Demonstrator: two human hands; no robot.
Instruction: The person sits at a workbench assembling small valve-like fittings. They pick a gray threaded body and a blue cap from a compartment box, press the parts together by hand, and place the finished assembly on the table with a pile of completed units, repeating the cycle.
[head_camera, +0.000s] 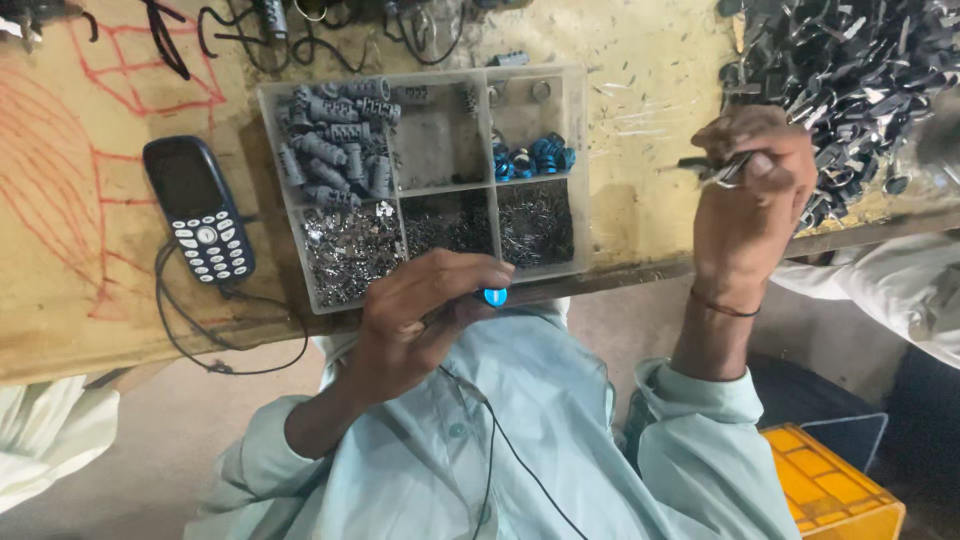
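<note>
My left hand (415, 320) pinches a blue part (495, 296) at the parts tray's (575, 170) near edge. My right hand (750, 190) grips a metal piece (725, 170) just inside the bench edge (860, 235).

Left hand (415, 320) raised at desk front edge, fingers (470, 272) curled shut in a pinch, thumb meeting fingertips, back of hand to camera. Right hand (750, 195) lifted higher near desk's right corner, clenched in a tight grip, wrist banded. Both forearms bare, sleeves pushed back, elbows bent.
</note>
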